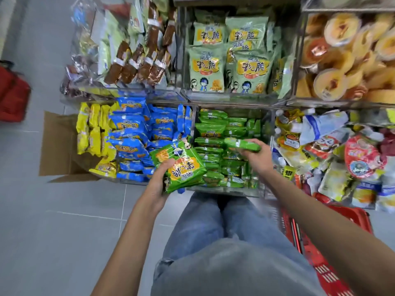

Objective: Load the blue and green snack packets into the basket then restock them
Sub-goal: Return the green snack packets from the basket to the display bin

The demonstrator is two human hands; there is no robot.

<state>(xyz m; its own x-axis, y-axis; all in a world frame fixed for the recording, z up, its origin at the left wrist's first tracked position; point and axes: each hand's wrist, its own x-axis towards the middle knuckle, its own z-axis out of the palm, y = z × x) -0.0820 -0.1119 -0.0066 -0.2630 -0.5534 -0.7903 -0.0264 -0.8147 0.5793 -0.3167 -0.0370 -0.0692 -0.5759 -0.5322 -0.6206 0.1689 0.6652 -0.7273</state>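
My left hand (159, 180) grips a stack of green snack packets (181, 165) in front of the lower shelf. My right hand (255, 155) holds one green packet (242, 144) edge-on above the bin of green packets (218, 129). To the left of that bin lie several blue snack packets (130, 133). A red basket (324, 248) stands on the floor at my right, partly hidden by my right arm and legs; I cannot see what lies inside it.
Yellow packets (92, 127) fill the left end of the lower shelf, with an open cardboard box (57, 144) beside it. Pale green bags (228, 58), brown snacks (139, 60) and round cakes (342, 56) sit on the upper shelf. Mixed packets (333, 154) pile up at right. Another red basket (12, 95) stands far left.
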